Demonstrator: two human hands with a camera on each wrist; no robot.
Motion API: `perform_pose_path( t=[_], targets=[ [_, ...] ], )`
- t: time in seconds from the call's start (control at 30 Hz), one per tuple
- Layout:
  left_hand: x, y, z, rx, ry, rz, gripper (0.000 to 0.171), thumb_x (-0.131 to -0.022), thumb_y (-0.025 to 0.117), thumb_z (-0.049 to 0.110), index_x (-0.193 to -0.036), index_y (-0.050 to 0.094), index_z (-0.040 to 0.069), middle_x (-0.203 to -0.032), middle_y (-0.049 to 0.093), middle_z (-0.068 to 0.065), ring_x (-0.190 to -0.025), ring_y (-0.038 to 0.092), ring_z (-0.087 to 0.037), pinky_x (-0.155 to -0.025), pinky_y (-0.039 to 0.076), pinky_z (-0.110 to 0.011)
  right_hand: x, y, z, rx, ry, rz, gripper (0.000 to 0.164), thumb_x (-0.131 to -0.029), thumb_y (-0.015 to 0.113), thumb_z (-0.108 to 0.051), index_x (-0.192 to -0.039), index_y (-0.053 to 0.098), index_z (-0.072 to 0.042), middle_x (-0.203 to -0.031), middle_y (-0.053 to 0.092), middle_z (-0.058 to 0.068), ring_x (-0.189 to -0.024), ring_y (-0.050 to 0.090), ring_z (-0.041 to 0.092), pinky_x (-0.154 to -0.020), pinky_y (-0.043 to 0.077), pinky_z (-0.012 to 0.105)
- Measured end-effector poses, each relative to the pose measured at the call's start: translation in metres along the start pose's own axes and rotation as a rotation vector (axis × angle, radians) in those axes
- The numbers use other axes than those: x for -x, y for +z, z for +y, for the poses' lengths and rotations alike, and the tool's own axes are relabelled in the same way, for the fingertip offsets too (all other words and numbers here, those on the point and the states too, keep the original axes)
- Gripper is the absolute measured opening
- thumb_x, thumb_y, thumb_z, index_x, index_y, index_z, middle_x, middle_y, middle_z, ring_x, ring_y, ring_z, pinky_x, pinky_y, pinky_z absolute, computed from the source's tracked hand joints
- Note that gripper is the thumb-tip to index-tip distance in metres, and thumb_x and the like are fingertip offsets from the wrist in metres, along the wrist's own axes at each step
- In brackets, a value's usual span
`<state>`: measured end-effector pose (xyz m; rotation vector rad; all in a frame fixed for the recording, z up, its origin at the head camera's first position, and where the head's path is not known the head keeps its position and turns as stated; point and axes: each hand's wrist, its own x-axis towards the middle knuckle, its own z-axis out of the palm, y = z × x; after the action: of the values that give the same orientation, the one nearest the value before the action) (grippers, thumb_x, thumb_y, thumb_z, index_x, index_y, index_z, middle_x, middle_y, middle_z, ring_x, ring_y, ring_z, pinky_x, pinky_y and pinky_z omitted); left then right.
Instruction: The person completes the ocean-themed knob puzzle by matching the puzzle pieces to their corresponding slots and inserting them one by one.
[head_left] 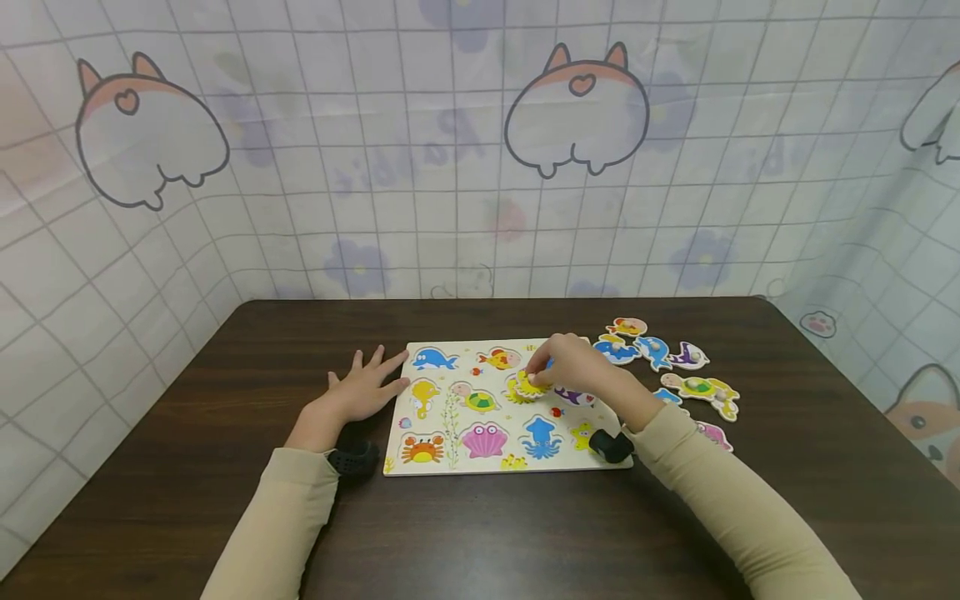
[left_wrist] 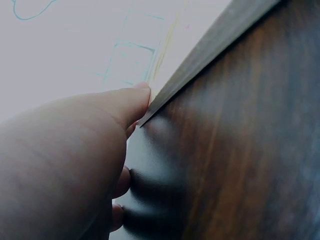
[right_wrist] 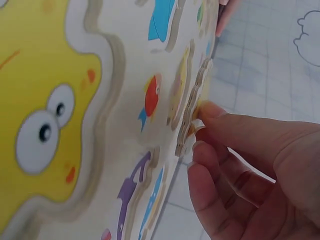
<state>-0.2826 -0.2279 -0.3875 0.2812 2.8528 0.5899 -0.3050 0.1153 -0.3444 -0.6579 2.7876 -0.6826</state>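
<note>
A white wooden peg puzzle board with sea-animal shapes lies on the table. My right hand pinches a wavy-edged yellow puzzle piece over the board's upper middle, above a yellow shape of like colour. In the right wrist view, thumb and fingertips hold that piece from its knob side, tilted near the board's surface; whether it touches cannot be told. My left hand lies with fingers spread at the board's left edge. In the left wrist view its thumb touches the board's corner.
Right of the board lie several loose pieces, among them a fish, a blue whale, a green and yellow turtle and a pink piece. Some overlap. The dark wooden table meets a patterned cloth wall behind.
</note>
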Motion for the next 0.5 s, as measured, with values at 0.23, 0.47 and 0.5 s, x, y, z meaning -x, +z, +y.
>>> perform_pose_path(
  t=[0.23, 0.47, 0.5],
  targets=[
    [-0.001, 0.001, 0.001, -0.003, -0.008, -0.004, 0.067, -0.109, 0.042, 0.049, -0.166, 0.021, 0.020, -0.168, 0.003, -0.025, -0.150, -0.008, -0.054, -0.107, -0.007, -0.082, -0.006, 0.008, -0.004, 0.013, 0.003, -0.007, 0.015, -0.093, 0.078, -0.014, -0.107, 0.082, -0.010, -0.101, 0.074, 0.002, -0.090, 0.060, 0.021, -0.083, 0.053, 0.038],
    [-0.003, 0.001, -0.001, -0.009, -0.015, -0.001, 0.067, -0.109, 0.042, 0.050, -0.166, 0.021, 0.021, -0.168, 0.004, -0.025, -0.151, -0.008, -0.054, -0.107, -0.006, -0.082, -0.009, 0.012, -0.008, 0.023, 0.030, -0.009, 0.014, -0.093, 0.078, -0.015, -0.106, 0.082, -0.011, -0.100, 0.073, 0.001, -0.089, 0.059, 0.020, -0.082, 0.052, 0.037],
    [-0.003, 0.001, -0.001, -0.010, -0.016, -0.001, 0.068, -0.109, 0.042, 0.050, -0.166, 0.021, 0.021, -0.169, 0.004, -0.025, -0.151, -0.008, -0.054, -0.107, -0.006, -0.082, -0.009, 0.012, -0.008, 0.027, 0.028, -0.012, 0.014, -0.093, 0.078, -0.015, -0.106, 0.082, -0.011, -0.100, 0.073, 0.001, -0.089, 0.059, 0.020, -0.082, 0.052, 0.037]
  ],
)
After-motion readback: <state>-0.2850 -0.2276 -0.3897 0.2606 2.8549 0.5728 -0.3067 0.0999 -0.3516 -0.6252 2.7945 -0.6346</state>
